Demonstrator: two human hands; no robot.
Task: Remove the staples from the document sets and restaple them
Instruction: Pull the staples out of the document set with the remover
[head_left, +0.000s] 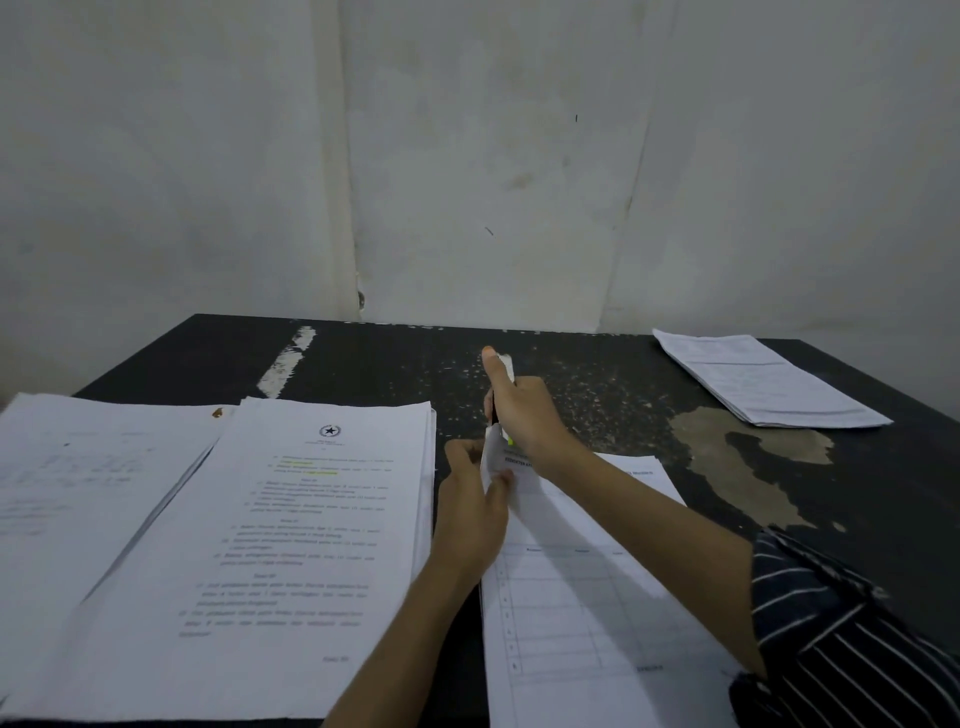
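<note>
black table (597, 374) | paper stacks: left (291, 545), front (582, 597), far-right (763, 379)

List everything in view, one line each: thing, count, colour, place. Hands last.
table: one, black and worn, lower half of the view
wall: one, stained off-white, behind the table
emblem stack: one, white printed pages, left of centre
left stack: one, white, far left, partly under the emblem stack
far stack: one, white, far right corner
document set: one, white with a printed grid, centre, top corner lifted
stapler: one, apparently white and dark, at that corner
sleeve: one, dark with white stripes, lower right
left hand: pinches the document set's corner
right hand: grips the stapler
</note>
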